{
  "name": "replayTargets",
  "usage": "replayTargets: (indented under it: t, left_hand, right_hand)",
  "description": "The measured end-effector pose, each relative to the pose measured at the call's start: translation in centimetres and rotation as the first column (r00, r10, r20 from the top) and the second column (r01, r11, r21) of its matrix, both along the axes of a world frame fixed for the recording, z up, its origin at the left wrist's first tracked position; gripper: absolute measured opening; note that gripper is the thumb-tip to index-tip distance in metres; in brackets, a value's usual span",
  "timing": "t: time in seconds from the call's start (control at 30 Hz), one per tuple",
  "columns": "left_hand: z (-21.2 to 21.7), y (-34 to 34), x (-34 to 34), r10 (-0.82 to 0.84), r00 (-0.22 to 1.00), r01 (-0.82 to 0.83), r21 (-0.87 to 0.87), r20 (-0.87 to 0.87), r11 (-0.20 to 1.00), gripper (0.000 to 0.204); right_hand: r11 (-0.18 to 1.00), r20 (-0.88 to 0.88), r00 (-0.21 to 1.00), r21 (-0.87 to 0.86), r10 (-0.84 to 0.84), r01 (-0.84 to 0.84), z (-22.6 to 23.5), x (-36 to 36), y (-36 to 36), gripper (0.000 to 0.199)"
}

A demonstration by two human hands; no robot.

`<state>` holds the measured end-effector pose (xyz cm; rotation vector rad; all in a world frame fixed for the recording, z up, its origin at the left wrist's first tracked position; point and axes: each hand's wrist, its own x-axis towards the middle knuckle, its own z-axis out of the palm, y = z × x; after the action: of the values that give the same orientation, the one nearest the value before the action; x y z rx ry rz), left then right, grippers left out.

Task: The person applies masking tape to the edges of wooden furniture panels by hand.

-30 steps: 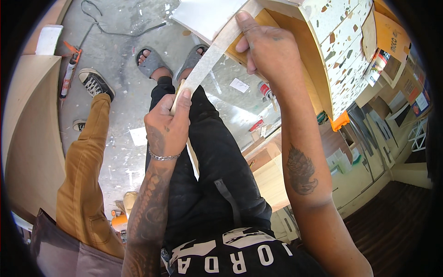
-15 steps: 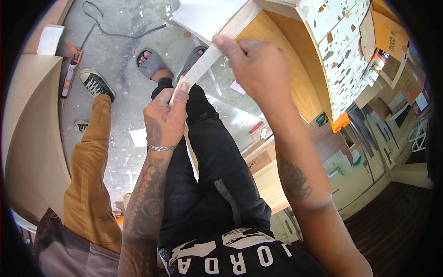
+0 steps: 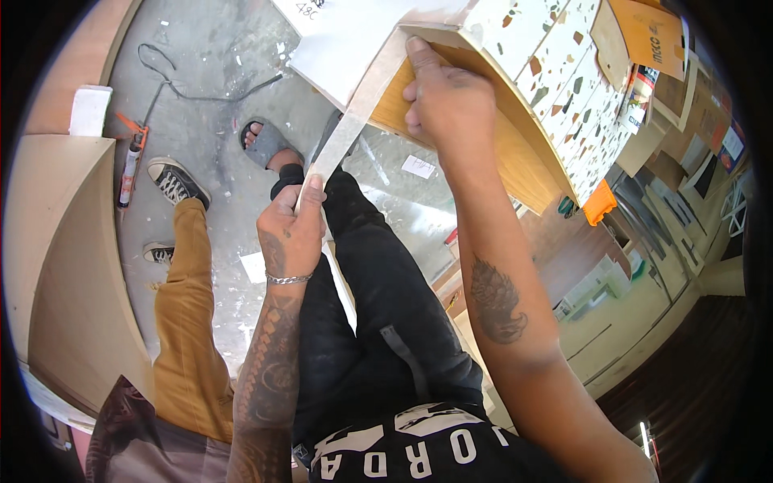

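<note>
A long pale strip (image 3: 354, 113), flat and narrow like edge banding, stretches from my left hand up to the corner of a curved wooden cabinet piece (image 3: 515, 165). My left hand (image 3: 291, 229) is closed, pinching the strip's lower end between thumb and fingers. At the far corner, my right hand (image 3: 455, 101) is closed, its thumb pressed on the wooden edge beside the strip's upper end. Its other fingers curl over the yellowish inner face, and their tips are partly hidden. The cabinet piece's outer side carries white speckled terrazzo-look panels (image 3: 564, 76).
Another person in brown trousers (image 3: 185, 314) stands close at left, by a curved plywood piece (image 3: 80, 266). A caulking gun (image 3: 130, 165) and a dark cord (image 3: 217, 98) lie on the concrete floor (image 3: 213, 48). An orange box (image 3: 644, 36) and wood offcuts are at right.
My right hand has shifted from the strip onto the cabinet piece's corner edge. More of the strip shows between my hands. The view has shifted slightly.
</note>
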<state>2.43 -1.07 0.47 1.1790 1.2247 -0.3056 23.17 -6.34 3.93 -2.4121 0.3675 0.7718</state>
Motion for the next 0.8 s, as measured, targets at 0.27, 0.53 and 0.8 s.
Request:
replayTargets:
  t: [0.27,0.53,0.8]
  left_hand:
    - [-0.2,-0.6,0.4,0.035,0.999,-0.035,-0.011,0.023,0.999,0.044]
    - [0.2,-0.3,-0.1,-0.003,1.0,0.002,0.014,0.009,1.0,0.045]
    - [0.7,0.2,-0.2,-0.046,0.999,0.046,0.077,0.001,0.996,0.043]
  right_hand:
    - [0.954,0.195,0.943,-0.191,0.27,-0.233,-1.3,-0.2,-1.2,0.062]
    - [0.965,0.284,0.924,-0.13,0.255,-0.226,-0.3,-0.5,0.2,0.068]
    - [0.894,0.388,0.828,0.36,-0.404,0.267,1.6,-1.9,-0.8,0.052]
